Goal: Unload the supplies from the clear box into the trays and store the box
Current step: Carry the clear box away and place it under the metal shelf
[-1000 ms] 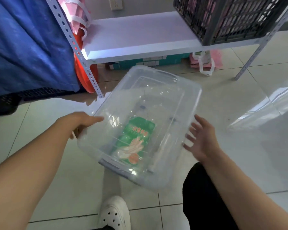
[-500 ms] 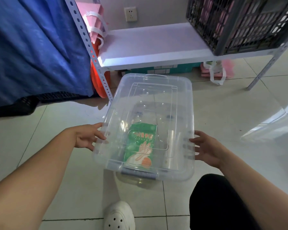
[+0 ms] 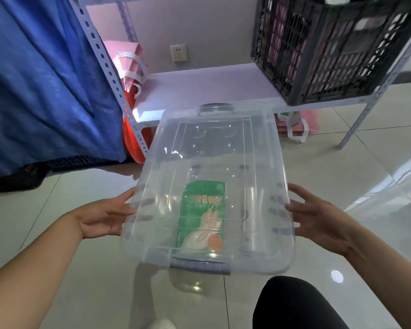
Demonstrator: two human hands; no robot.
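Left hand (image 3: 105,217) and right hand (image 3: 318,217) clamped the lidded box (image 3: 211,186) by its sides, fingers curled under the rim. I held it above the floor, facing the shelf (image 3: 211,89). Green packet (image 3: 203,214) was inside. Risk: slick plastic slipping, or box clipping the crate (image 3: 330,48).

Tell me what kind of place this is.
Probably a storeroom or supply room. A slotted-angle metal shelf rack holds a dark plastic crate of goods, bags are tucked beside and under it, and the floor is glossy tile. Both hands carry a clear box towards the shelf.
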